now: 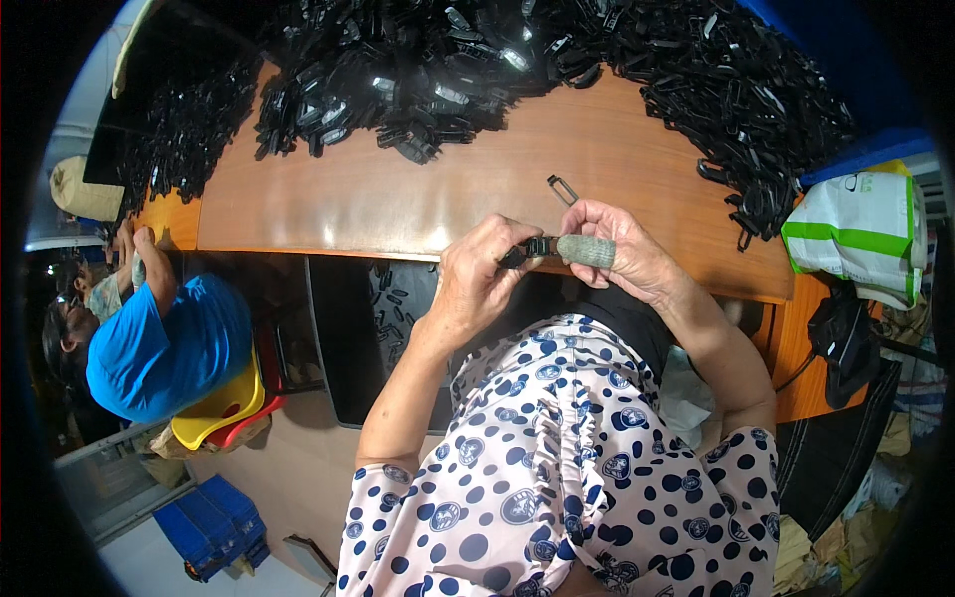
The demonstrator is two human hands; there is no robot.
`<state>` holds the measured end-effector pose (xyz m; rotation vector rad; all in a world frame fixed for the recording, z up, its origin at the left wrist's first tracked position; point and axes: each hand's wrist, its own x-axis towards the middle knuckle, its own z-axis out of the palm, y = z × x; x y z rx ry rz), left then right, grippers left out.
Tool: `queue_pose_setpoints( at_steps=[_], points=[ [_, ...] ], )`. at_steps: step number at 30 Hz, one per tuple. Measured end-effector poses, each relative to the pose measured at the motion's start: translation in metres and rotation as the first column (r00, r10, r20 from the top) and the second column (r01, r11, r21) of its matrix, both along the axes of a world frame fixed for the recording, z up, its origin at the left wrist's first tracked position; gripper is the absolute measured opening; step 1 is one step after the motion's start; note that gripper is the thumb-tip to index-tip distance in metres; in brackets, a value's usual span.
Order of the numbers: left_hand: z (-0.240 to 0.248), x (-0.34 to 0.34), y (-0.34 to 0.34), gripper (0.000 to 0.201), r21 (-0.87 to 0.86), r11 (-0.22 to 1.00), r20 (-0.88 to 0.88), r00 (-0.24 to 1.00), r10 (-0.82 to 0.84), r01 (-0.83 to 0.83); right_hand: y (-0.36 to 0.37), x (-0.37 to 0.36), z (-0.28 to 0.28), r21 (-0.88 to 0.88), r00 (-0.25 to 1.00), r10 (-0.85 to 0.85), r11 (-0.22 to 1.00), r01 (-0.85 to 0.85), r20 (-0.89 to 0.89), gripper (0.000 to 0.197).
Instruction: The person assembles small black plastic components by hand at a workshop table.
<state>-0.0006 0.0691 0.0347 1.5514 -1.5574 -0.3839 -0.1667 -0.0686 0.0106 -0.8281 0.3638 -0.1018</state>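
Observation:
In front of my waist, at the table's near edge, my left hand (484,271) pinches a small black plastic piece (537,246) with a slotted, clip-like body. My right hand (637,257) is closed at the piece's other end. A grey knitted sleeve (587,251) covers one of its digits and presses against the piece. The fingers hide most of the piece's right end. A narrow black frame-shaped part (562,189) with an open middle shows just beyond my right fingers; I cannot tell if it touches them.
Heaps of black plastic parts (418,90) cover the far side of the wooden table (328,204). A black tray (343,328) with loose parts sits below the edge. A white-green bag (860,234) stands right. A person in blue (169,343) works at left.

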Motion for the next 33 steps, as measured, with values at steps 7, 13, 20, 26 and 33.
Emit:
queue_pose_setpoints(
  at_steps=[7, 13, 20, 26, 33],
  points=[
    [0.013, -0.01, 0.022, 0.027, -0.026, 0.998, 0.263, 0.964, -0.04, 0.049, 0.013, -0.002, 0.018, -0.341, 0.967, 0.088, 0.925, -0.169, -0.239, 0.023],
    [0.006, -0.022, 0.043, 0.026, 0.103, 0.993, 0.19, 0.979, -0.079, 0.06, 0.024, -0.007, 0.005, -0.048, 0.908, 0.262, 0.955, -0.293, -0.326, 0.023],
    [-0.006, -0.015, 0.061, 0.026, 0.167, 0.985, -0.521, 0.844, 0.127, -0.045, 0.042, 0.002, -0.006, 0.155, 0.892, 0.444, 0.879, -0.452, 0.084, 0.087],
    [-0.02, -0.002, 0.088, 0.028, 0.234, 0.972, -0.852, 0.489, 0.187, 0.036, 0.067, 0.034, -0.005, 0.268, 0.813, 0.553, 0.768, -0.582, 0.181, 0.054],
    [-0.028, 0.005, 0.101, 0.039, 0.291, 0.957, -0.854, 0.451, 0.26, 0.0, 0.1, 0.054, -0.019, -0.086, 0.937, 0.349, 0.933, -0.349, -0.015, 0.049]
  ],
)
